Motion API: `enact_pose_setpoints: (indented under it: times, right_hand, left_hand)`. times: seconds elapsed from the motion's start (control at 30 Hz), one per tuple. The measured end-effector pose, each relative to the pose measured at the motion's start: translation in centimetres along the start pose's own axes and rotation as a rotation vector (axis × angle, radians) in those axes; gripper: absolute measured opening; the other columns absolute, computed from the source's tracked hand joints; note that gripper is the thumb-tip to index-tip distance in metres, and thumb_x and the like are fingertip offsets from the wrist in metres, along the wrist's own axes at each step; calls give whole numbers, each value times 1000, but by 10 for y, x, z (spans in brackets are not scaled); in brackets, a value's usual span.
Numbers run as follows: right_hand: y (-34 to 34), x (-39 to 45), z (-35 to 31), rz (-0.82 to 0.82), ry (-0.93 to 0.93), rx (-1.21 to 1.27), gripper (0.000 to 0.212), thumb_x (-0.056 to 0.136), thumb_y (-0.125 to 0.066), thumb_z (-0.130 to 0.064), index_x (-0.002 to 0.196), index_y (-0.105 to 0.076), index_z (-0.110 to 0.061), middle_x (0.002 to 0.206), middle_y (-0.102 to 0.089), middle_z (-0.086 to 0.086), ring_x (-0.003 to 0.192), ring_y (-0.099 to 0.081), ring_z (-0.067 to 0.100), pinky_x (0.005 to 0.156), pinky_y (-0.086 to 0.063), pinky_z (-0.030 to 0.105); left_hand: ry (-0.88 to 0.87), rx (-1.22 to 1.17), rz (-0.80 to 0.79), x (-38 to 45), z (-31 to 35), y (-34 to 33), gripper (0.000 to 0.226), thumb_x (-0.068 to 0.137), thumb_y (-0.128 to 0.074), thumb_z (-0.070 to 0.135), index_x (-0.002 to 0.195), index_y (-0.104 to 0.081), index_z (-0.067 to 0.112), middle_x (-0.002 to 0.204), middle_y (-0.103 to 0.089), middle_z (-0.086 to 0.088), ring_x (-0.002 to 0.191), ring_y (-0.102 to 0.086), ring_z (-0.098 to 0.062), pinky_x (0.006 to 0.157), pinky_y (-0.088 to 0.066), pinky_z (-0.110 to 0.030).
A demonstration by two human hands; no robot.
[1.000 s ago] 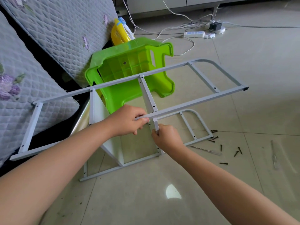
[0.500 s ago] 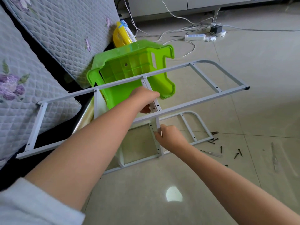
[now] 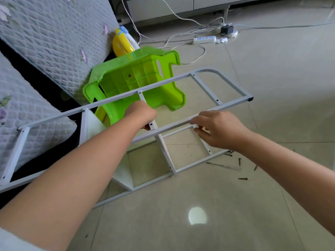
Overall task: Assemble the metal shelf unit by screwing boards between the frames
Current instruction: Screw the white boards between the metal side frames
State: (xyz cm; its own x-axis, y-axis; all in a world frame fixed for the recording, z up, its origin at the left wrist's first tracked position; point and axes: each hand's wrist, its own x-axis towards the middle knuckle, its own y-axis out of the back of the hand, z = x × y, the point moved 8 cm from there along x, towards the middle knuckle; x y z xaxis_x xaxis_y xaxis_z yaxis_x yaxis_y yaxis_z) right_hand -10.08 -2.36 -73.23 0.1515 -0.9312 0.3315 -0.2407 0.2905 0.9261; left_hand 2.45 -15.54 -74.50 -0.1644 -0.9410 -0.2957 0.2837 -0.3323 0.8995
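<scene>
Upper frame: raised above the floor, far end on the sofa cushion, over the lower frame.
Left hand: fingers curled round the middle crossbar; tips hidden.
Right hand: fingers pinched on the near rail.
Board: white, standing between the frames at the left.
Screws: loose on the floor beside the lower frame.
Handling: thin tube, judged light and stiff but prone to twist; best held near the joints.

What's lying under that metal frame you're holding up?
Under the upper frame: a second frame on the floor, a white board between them, part of a green stool. Arms hide the rest.
</scene>
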Motion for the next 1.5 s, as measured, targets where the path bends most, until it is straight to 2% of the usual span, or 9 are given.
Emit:
enact_pose_setpoints:
  times: [0.1, 0.17, 0.27, 0.53, 0.67, 0.83, 1.17, 1.33, 1.5]
  right_hand:
    - [9, 10, 13, 124, 2, -180, 34, 61, -70, -23, 92, -70, -9, 79, -61, 10, 73, -61, 30, 65, -49, 35]
    - [1, 19, 19, -7, -63, -201, 25, 73, -69, -22, 94, -67, -11, 88, -59, 10, 86, -58, 32, 82, -43, 42]
    - [-12, 24, 16, -184, -57, -242, 15, 93, -41, -25, 84, -51, -18, 90, -55, 0, 94, -54, 22, 102, -22, 34]
    - [-11, 27, 7, -145, -56, -270, 14, 91, -36, -17, 78, -41, -16, 88, -64, 5, 87, -56, 27, 95, -24, 31]
    - [-15, 29, 5, -145, -52, -280, 14, 91, -36, -16, 78, -42, -16, 88, -64, 5, 86, -57, 27, 94, -25, 31]
    - [-17, 28, 3, -160, -51, -276, 14, 90, -36, -16, 77, -42, -15, 86, -64, 6, 83, -57, 28, 93, -25, 31]
    - [-13, 25, 10, -176, -85, -260, 14, 90, -37, -14, 77, -41, -14, 83, -63, 7, 72, -43, 25, 95, -24, 31]
    - [-12, 25, 12, -183, -85, -265, 13, 90, -37, -14, 78, -41, -14, 85, -64, 7, 82, -55, 28, 96, -23, 32]
    - [-13, 24, 12, -188, -86, -263, 13, 90, -37, -15, 78, -42, -14, 84, -63, 6, 76, -49, 25, 96, -24, 32]
  left_hand:
    - [19, 26, 73, -3, -7, 7, 29, 88, -44, 7, 61, -34, 11, 101, -64, -2, 17, -30, -8, 23, -13, -8]
    - [32, 62, 110, -4, -10, 8, 34, 87, -45, 9, 57, -31, 12, 86, -66, -1, 36, -41, -8, 32, -20, -17]
    - [47, 90, 144, -2, -14, 8, 33, 87, -48, 11, 57, -33, 11, 56, -41, -2, 45, -39, -13, 42, -20, -21]
    - [38, 113, 210, -4, -22, 15, 32, 87, -48, 17, 58, -35, 10, 66, -43, -6, 66, -45, -25, 45, -24, -22]
    - [36, 130, 222, -7, -22, 16, 18, 87, -49, 16, 81, -56, 1, 81, -50, -9, 85, -59, -32, 56, -34, -25]
    - [38, 116, 228, -5, -27, 16, 31, 87, -49, 16, 60, -36, 9, 67, -44, -5, 70, -47, -27, 44, -25, -23]
    - [8, 83, 210, -3, -19, 11, 33, 87, -48, 15, 58, -33, 10, 62, -38, -3, 61, -43, -23, 44, -23, -24]
    - [6, 81, 215, -3, -17, 11, 33, 88, -48, 15, 59, -32, 10, 61, -38, -3, 51, -34, -16, 44, -23, -24]
    - [2, 82, 216, -4, -17, 11, 34, 88, -49, 15, 58, -32, 10, 61, -37, -3, 52, -35, -17, 44, -23, -24]
